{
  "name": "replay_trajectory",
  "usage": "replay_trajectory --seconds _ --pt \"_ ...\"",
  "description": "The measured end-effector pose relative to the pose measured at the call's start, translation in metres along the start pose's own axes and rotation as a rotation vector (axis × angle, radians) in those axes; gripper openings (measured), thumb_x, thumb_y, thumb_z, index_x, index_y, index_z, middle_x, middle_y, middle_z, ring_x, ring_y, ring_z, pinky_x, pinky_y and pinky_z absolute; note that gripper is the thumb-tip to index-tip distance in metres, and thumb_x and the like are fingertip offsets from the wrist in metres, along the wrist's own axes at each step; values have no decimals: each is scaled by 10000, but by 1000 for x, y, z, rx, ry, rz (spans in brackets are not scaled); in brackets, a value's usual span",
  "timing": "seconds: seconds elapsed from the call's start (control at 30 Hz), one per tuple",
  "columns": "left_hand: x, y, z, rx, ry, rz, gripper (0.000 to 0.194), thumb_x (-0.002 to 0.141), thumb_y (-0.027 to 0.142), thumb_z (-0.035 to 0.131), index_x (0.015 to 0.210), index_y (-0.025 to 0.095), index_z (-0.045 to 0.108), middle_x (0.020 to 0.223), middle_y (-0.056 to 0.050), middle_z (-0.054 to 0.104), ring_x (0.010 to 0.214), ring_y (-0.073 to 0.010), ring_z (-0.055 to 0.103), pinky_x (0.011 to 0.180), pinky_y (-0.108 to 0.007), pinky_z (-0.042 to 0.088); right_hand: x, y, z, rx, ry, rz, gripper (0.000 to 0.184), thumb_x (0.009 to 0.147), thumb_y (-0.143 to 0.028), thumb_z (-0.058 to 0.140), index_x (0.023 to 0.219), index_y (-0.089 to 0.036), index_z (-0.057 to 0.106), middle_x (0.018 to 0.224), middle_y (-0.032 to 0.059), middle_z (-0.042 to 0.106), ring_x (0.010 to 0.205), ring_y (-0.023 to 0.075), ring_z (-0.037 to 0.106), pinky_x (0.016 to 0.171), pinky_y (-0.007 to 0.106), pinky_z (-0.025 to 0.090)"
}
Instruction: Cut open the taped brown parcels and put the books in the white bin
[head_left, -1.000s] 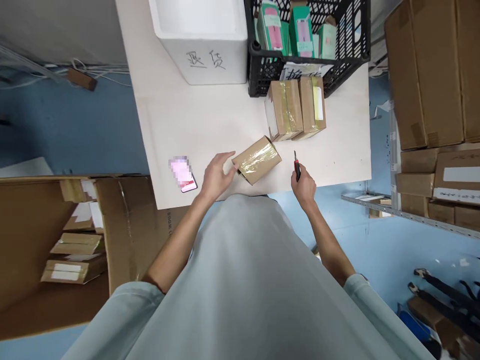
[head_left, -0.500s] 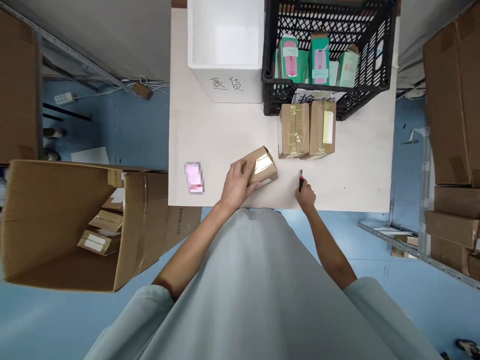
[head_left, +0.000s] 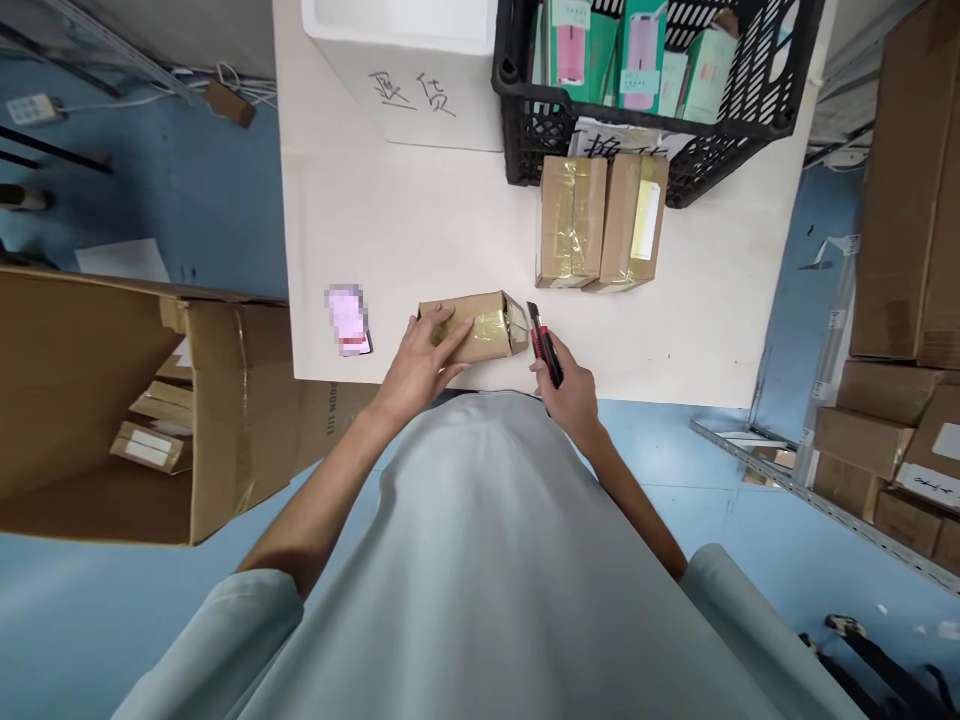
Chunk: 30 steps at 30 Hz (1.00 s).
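The taped parcel (head_left: 491, 338) lies on the white table (head_left: 405, 230), close to its six o'clock edge; the left hand (head_left: 418, 366) has its fingers partly spread over the top with the thumb at the near side, loosely holding it; the right hand (head_left: 571, 392) is curled snugly round a red-and-black cutter (head_left: 547, 347), at the parcel's three o'clock end; whether the blade touches cardboard is too small to tell. For good handling, the left fingertips should sit well toward nine o'clock, away from the blade, pressing firmly enough to stop a twist; the blade is best shallow, angled away from the left hand, sparing whatever may be inside.
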<state>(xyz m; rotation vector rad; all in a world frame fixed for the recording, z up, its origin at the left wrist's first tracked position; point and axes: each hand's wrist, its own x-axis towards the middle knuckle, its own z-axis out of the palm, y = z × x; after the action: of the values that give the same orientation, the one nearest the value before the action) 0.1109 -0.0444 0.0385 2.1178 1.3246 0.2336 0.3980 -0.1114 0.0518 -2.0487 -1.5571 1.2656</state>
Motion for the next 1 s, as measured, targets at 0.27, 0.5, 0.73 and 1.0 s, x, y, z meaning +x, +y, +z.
replay_trajectory --seconds 0.27,0.5,0.73,1.0 --pt "-15 -10 -11 -36 -7 -77 700 1090 551 652 1752 413 472 1783 -153 461 1679 -437 449 1349 -683 448 37 47 22 -361 77 99 613 1174 -304 377 1766 -165 455 1372 143 821 1149 272 784 976 335 601" --pt "-45 -48 -32 -33 -5 -148 802 1100 626 643 1800 325 394 1810 -162 437 1671 -420 460 1352 -643 446 82 145 47 -546 142 215 627 1128 -181 385 1741 -74 466 1426 272 703 1239 347 712 1007 423 600" --pt "-57 -79 -35 -112 69 -211 779 1036 493 763 1746 349 476 1767 -123 482 1633 -371 508 1330 -568 495 89 128 62 -282 237 124 588 1116 -285 518 1668 -84 545 1591 296 626 1413 384 654 1193 548 552" --pt "-58 -127 -26 -299 177 -254 753 920 574 839 1619 402 618 1410 -61 583 1038 -218 736 1037 -514 707 90 61 104 611 16 17 708 975 -831 679 1328 -231 804 1404 136 826 1317 312 787 1188 512 626"
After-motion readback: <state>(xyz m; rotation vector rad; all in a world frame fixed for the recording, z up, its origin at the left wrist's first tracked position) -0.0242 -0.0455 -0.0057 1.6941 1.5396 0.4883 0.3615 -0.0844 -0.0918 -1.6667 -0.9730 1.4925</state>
